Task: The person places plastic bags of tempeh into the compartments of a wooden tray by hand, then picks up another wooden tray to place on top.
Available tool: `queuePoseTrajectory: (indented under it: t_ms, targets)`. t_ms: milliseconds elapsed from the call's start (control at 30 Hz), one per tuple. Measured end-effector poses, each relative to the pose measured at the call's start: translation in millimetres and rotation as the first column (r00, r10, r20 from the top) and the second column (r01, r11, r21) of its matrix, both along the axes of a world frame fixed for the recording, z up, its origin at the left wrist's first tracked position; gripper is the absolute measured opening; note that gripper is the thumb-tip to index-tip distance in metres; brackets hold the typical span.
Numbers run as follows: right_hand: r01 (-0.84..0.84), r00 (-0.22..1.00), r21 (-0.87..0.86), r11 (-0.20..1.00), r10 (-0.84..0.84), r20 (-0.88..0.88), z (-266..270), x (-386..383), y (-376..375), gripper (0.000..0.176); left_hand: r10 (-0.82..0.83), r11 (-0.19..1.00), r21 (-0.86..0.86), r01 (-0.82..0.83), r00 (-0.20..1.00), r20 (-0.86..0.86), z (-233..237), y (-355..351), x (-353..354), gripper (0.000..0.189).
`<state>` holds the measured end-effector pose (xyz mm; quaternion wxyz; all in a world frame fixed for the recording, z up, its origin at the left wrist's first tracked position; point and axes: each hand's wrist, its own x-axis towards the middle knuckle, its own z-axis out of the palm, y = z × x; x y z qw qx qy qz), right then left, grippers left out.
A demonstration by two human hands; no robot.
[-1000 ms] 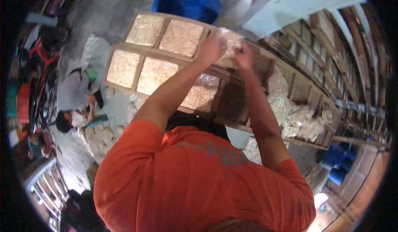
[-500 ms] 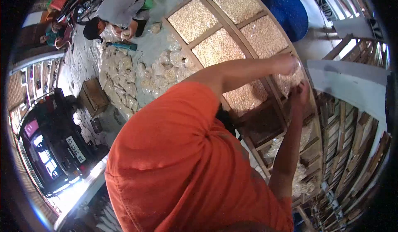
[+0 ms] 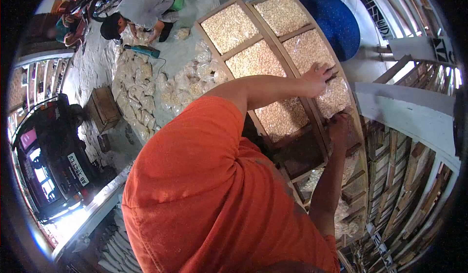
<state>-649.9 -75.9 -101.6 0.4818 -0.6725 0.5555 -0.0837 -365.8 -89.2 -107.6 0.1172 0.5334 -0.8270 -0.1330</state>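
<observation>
A clear plastic bag of pale, small pieces (image 3: 333,99) lies flat in a compartment of the wooden divided frame (image 3: 284,48). My left hand (image 3: 318,79) is over the bag's far end, its fingers apart. At the near end, my right hand (image 3: 340,126) has its fingers curled on the bag's edge; shadow partly hides the fingertips. Similar pale pieces (image 3: 282,118) fill the neighbouring compartments. Below my right hand, crumpled clear plastic (image 3: 347,224) lies in the lower compartments.
A blue round tub (image 3: 334,24) stands beyond the frame. Many filled bags (image 3: 134,90) cover the floor at left, near a crouching person (image 3: 146,9) and a teal tool (image 3: 145,51). A wooden box (image 3: 104,109) and a dark vehicle (image 3: 56,161) are farther left.
My left hand has shifted slightly left and its fingers have spread from the bag's end. My right hand has moved down and left a little. The whole view has shifted slightly.
</observation>
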Motion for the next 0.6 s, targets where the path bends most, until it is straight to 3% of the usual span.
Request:
queuePoseTrajectory:
  t_ms: [33,67,133,167,200,233,267,300,333,367,400,433,467,500,533,567,600]
  targets:
    - [-0.220,0.930,-0.109,0.969,0.175,-0.324,20,11,10,0.031,0.023,1.000,0.011,-0.022,0.999,-0.045,-4,1,-3,0.028]
    - [-0.210,0.929,-0.104,0.972,0.165,-0.331,17,6,17,0.031,0.011,1.000,0.014,-0.010,0.999,-0.053,5,1,-8,0.028]
    - [-0.286,0.848,-0.189,0.939,0.156,-0.507,8,1,27,0.034,0.004,0.962,0.272,-0.034,0.994,0.112,33,-8,-11,0.038]
    - [-0.314,0.814,-0.212,0.925,0.148,-0.562,6,0,32,0.036,0.003,0.961,0.275,-0.032,0.994,0.106,7,-18,-32,0.038]
    - [-0.192,0.867,-0.470,0.862,-0.075,-0.493,11,-5,45,0.038,0.300,0.939,0.210,-0.272,0.947,-0.114,-32,-35,-69,0.048]
    - [-0.060,0.890,-0.690,0.721,-0.275,-0.365,14,-14,55,0.040,0.298,0.953,0.051,-0.297,0.955,-0.003,-4,-27,-74,0.060]
    - [-0.065,0.887,-0.687,0.724,-0.274,-0.373,12,-31,62,0.040,0.325,0.943,-0.111,-0.314,0.939,0.110,26,-18,-79,0.075]
    - [-0.069,0.783,-0.761,0.646,-0.437,-0.442,1,-58,70,0.048,0.321,0.945,-0.104,-0.311,0.941,0.104,41,-12,-79,0.075]
    - [-0.093,0.649,-0.823,0.561,-0.592,-0.477,-5,-80,81,0.058,0.198,0.961,-0.161,-0.223,0.967,-0.161,50,-8,-82,0.076]
    - [-0.093,0.638,-0.821,0.563,-0.599,-0.483,0,-98,96,0.058,0.041,0.959,-0.240,-0.149,0.913,-0.406,52,-8,-88,0.077]
    - [-0.111,0.643,-0.727,0.678,-0.509,-0.573,6,-114,110,0.058,0.005,0.969,-0.228,-0.090,0.937,-0.349,13,-13,-97,0.073]
    - [-0.129,0.644,-0.613,0.779,-0.404,-0.650,10,-125,119,0.058,-0.006,0.971,-0.226,-0.080,0.934,-0.357,3,-14,-101,0.073]
    - [-0.122,0.628,-0.612,0.781,-0.417,-0.657,11,-133,122,0.058,0.072,0.997,-0.017,-0.082,0.946,-0.315,-1,-13,-106,0.079]
    - [-0.149,0.693,-0.633,0.759,-0.377,-0.615,13,-138,122,0.056,0.111,0.982,0.179,-0.065,0.959,-0.261,-4,-18,-114,0.085]
    - [-0.159,0.733,-0.664,0.731,-0.363,-0.575,18,-143,125,0.054,-0.115,0.992,-0.117,0.052,0.760,-0.640,-11,-28,-111,0.087]
    - [-0.057,0.793,-0.644,0.763,-0.357,-0.493,26,-136,120,0.054,-0.123,0.992,-0.074,0.100,0.738,-0.664,-4,-27,-110,0.083]
    - [-0.018,0.678,-0.676,0.737,-0.488,-0.549,13,-144,129,0.059,-0.127,0.989,-0.030,0.147,0.716,-0.687,5,-26,-110,0.080]
